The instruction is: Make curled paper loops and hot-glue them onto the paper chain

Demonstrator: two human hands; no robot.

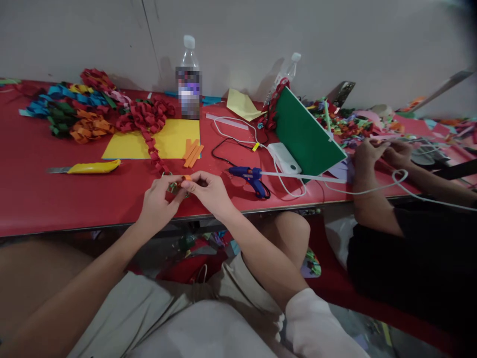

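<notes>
My left hand [160, 196] and my right hand [212, 191] meet at the table's front edge, fingertips pinched together. Between them shows a small orange paper strip [187, 178], curled and partly covered by my fingers. A red paper chain [151, 144] runs down from its pile to my left hand, where its greenish end links [172, 186] sit among the fingers. Just beyond my hands, loose orange strips [193, 153] lie partly on a yellow sheet [126, 145]. A blue glue gun [249, 178] with a long glue stick in its back lies right of my right hand.
Left lies a yellow-handled cutter [93, 167], below bundles of coloured paper chain [67, 107]. Bottles [189, 94] stand by the wall. A green board [303, 134] leans behind a white power strip [285, 157] and cables. At right, a co-worker's hands [376, 151] work near paper scraps.
</notes>
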